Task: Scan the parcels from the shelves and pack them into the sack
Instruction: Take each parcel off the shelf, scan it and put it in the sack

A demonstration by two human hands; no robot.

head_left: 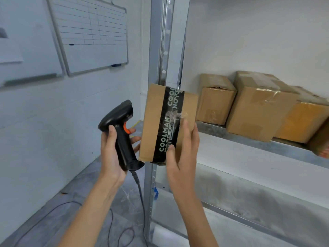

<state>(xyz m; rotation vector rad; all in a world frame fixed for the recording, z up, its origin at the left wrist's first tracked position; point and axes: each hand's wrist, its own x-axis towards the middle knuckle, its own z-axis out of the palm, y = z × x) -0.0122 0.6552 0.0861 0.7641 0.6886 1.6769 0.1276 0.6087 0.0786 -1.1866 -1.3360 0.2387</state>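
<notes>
Cardboard parcel (156, 122) with black printed tape sits in your right hand (181, 152), thumb across the tape, fingers behind, just left of the shelf (249, 139) where more boxes (256, 107) wait. Your left hand (114, 148) grips the scanner (122, 132) just left of the parcel, its nose pointing beside the box. No label shows on this face, so a scan may well miss; no sack is visible.
</notes>
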